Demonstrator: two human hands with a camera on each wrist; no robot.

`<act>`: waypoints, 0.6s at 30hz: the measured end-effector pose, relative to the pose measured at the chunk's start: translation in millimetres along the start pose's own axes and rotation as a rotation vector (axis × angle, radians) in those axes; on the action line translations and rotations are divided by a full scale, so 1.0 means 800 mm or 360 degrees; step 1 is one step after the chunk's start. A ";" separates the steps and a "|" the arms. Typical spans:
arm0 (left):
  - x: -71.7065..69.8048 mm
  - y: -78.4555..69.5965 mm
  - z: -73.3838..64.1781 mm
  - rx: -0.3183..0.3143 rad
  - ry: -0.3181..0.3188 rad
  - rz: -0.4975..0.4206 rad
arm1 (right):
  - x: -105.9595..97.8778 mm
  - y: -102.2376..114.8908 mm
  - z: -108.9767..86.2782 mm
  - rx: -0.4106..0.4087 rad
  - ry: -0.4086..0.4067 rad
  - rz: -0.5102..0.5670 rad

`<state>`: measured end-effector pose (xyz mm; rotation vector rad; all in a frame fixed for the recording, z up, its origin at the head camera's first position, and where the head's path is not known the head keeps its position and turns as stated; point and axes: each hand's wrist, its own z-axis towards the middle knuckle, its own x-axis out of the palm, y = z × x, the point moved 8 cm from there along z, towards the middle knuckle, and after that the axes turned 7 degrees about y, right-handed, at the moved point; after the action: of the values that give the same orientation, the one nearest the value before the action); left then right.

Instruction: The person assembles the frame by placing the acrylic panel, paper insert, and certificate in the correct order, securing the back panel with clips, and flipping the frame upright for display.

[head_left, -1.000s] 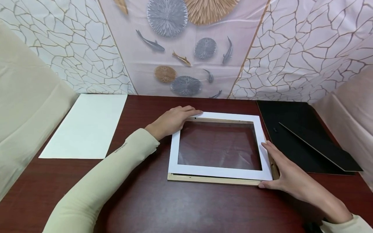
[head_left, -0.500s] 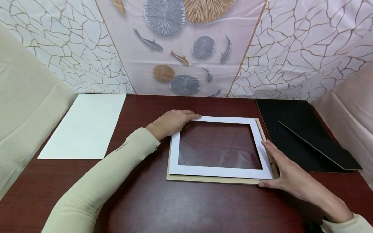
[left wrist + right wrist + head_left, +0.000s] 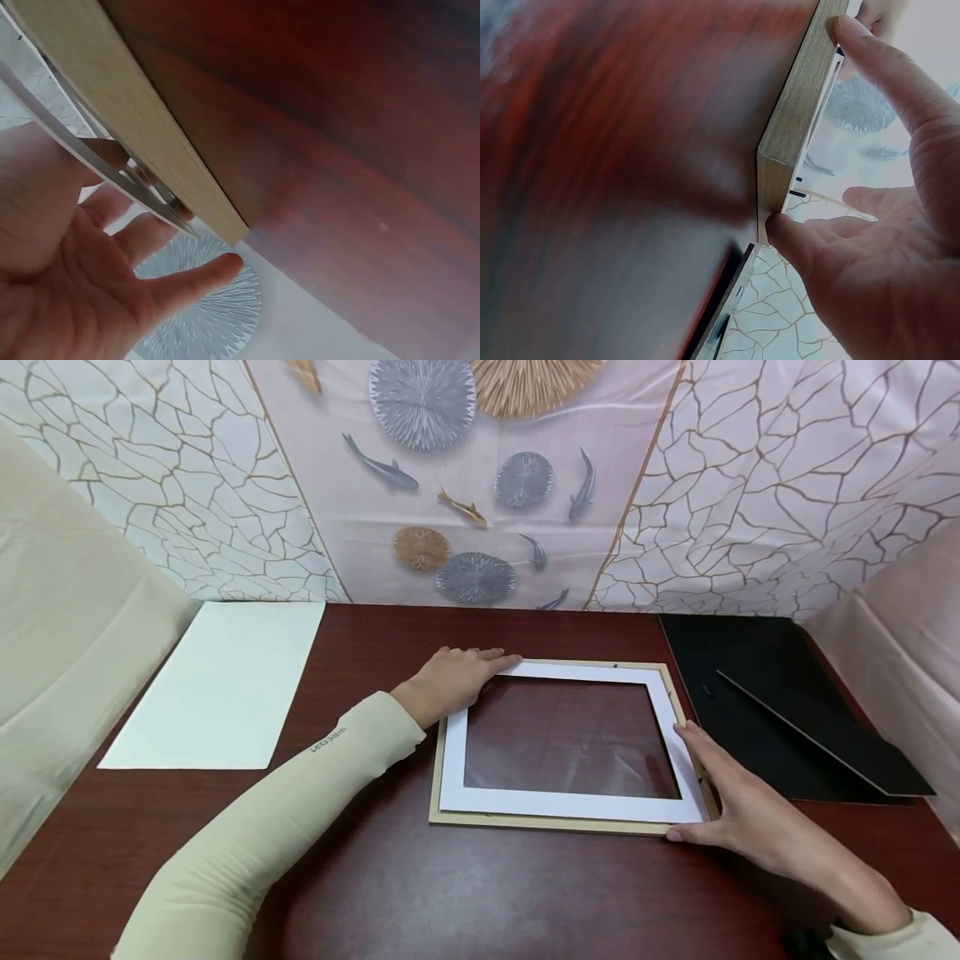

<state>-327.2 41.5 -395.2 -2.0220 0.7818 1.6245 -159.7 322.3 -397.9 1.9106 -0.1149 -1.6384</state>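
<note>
A light wooden picture frame point(image 3: 555, 823) lies flat on the dark red table, with a clear pane in it. On top sits a white picture mat point(image 3: 570, 803), set slightly in from the near rim. At its far left corner my left hand point(image 3: 450, 681) holds the mat, covering that corner. In the left wrist view the mat's edge point(image 3: 97, 161) bows and stands a little apart from the wooden rim point(image 3: 142, 105). My right hand point(image 3: 750, 802) spans the frame's near right corner. Its thumb touches the near side and a finger the right side point(image 3: 776, 225).
A white sheet point(image 3: 217, 693) lies at the left of the table point(image 3: 390, 893). On the right lies a black board point(image 3: 720, 647) with a second black board point(image 3: 847, 735) tilted on it. A patterned cloth point(image 3: 480, 460) hangs behind.
My left hand has lowered the mat's far side and shifted it slightly right and nearer, so the frame's far and right rims now show. The right hand has stayed on its corner.
</note>
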 end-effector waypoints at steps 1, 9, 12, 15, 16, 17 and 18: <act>0.000 0.000 0.000 -0.0010 0.0011 0.0010 | 0.000 0.000 0.000 -0.0004 -0.0003 -0.0002; 0.001 0.000 -0.003 0.0008 0.0006 0.0026 | 0.001 -0.002 0.000 -0.0003 -0.0017 -0.0022; 0.005 0.006 -0.007 0.0005 0.0043 -0.0022 | 0.001 -0.001 -0.001 -0.0017 -0.0025 -0.0026; 0.009 0.013 -0.013 0.0014 0.0070 -0.0080 | 0.001 -0.001 -0.001 -0.0021 -0.0017 -0.0012; 0.010 0.015 -0.015 0.0029 0.0074 -0.0100 | 0.002 -0.001 -0.001 -0.0017 -0.0010 -0.0006; 0.011 0.016 -0.017 0.0041 0.0082 -0.0130 | 0.002 -0.001 -0.001 -0.0014 -0.0007 -0.0002; 0.011 0.018 -0.020 0.0050 0.0087 -0.0165 | 0.002 -0.001 -0.001 -0.0011 -0.0003 0.0003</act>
<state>-323.9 18.8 -399.8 -2.0573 0.7049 1.4961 -158.8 322.7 -399.9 1.9033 -0.1113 -1.6369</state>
